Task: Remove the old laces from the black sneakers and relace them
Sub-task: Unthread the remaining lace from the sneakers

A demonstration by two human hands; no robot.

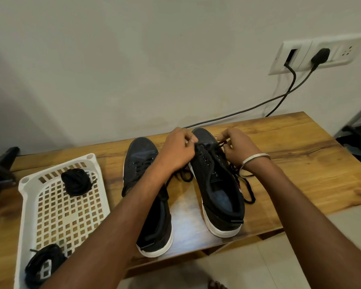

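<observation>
A wooden table (pixel 290 155) stands against a pale wall and carries everything in play. On its left part lies a white plastic lattice tray (pixel 56 209), the only container here; it holds two bundles of black laces, one coiled bundle (pixel 76 181) near the far end and a looser bundle (pixel 43 263) at the near end.

Just right of the tray stand the two black sneakers with white soles, side by side, toes toward the wall. The left sneaker (pixel 146 197) is partly covered by the person's forearm. The right sneaker (pixel 217 190) has a small mark on its tongue, too small to read.

Both hands are at the right sneaker's front eyelets. The left hand (pixel 178 150) is closed, pinching the black lace (pixel 248 190) at the toe end; the right hand (pixel 237 149), a metal bangle (pixel 253 161) on its wrist, pinches the lace's other strand, whose slack trails onto the table beside the shoe.

On the wall, a white socket plate (pixel 321 52) holds a black plug (pixel 320 55).
</observation>
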